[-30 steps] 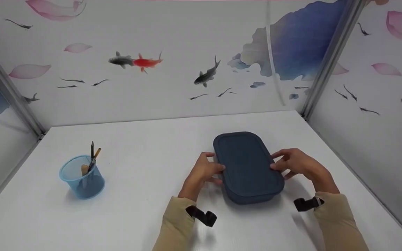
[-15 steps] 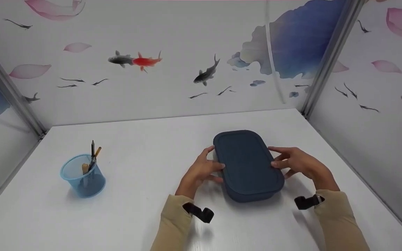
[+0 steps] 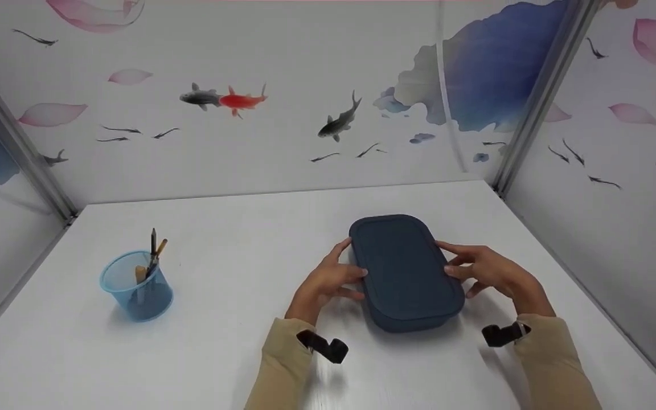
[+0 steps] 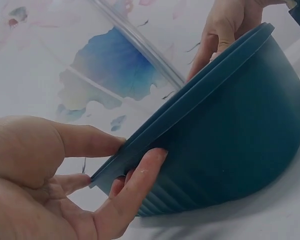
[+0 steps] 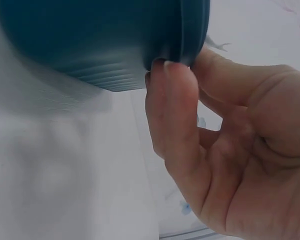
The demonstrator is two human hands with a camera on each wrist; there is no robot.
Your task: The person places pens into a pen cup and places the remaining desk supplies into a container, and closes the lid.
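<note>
A dark blue lunch box (image 3: 405, 273) with rounded corners stands on the right half of the table, its flat lid on. At its left long side my left hand (image 3: 328, 285) grips the rim, thumb on the lid edge and other fingers along the side. My right hand (image 3: 490, 270) holds the opposite side likewise, thumb at the lid edge. In the left wrist view, fingertips (image 4: 152, 160) press just below the lid's rim on the box wall (image 4: 230, 135). From the right wrist, curled fingers (image 5: 175, 110) sit under the rim, beside the ribbed lower wall (image 5: 105, 75).
A light blue mesh pen cup (image 3: 140, 299) holding pencils (image 3: 157, 250) and other items stands on the left of the white table (image 3: 220, 341). Printed panels (image 3: 282, 51) enclose the table at the back and both sides. Black wrist mounts (image 3: 328, 347) stick out from both sleeves.
The index fingers of both hands have stretched farther along the box's sides, toward its far end. The lunch box stays in nearly the same place, lid on.
</note>
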